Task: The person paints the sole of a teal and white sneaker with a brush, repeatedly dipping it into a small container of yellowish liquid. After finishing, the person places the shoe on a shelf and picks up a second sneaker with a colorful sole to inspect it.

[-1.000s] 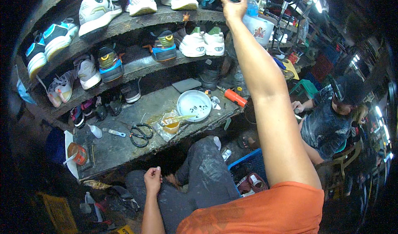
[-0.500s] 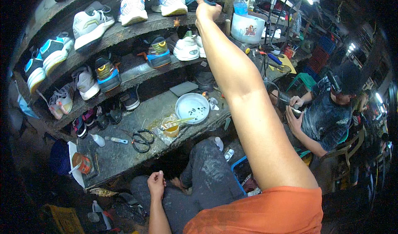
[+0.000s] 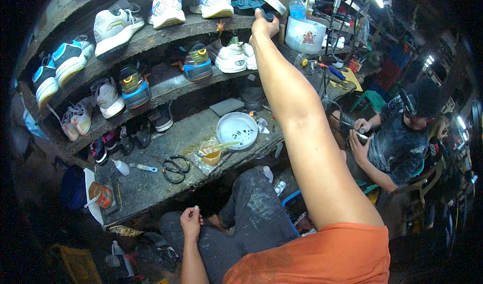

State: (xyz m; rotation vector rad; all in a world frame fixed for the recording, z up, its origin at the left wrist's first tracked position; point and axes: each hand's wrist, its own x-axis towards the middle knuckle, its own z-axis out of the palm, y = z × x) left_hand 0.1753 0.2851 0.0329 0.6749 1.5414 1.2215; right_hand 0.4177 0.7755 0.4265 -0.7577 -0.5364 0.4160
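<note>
Stretched far up to the top shelf, my right hand (image 3: pixel 265 27) is closed on a dark teal shoe piece (image 3: pixel 249 4), which looks like straps or fabric. A curved white sole (image 3: pixel 267 0) lies against it; whether the two are joined I cannot tell. Just left of it on the same shelf stands a white running shoe (image 3: pixel 215 1). Low over my thigh, my left hand (image 3: pixel 191 223) has its fingers curled in, with nothing showing in them. On the bench beyond it lie black-handled scissors (image 3: pixel 176 170) and a cup of amber glue (image 3: pixel 211 155) with a brush across it.
Several shoes fill the curved shelves, among them a grey sneaker (image 3: pixel 115 26). A white bowl (image 3: pixel 221 132) holds dark specks. Right of my reaching hand is a white bucket (image 3: pixel 305 36) beside a blue bottle (image 3: pixel 297 7). A co-worker (image 3: pixel 395 133) sits at the right, handling a small object.
The view has shifted slightly, so the shelves sit a little lower and further right. My right hand remains at the teal piece, with more of the white sole showing. My left hand stays put.
</note>
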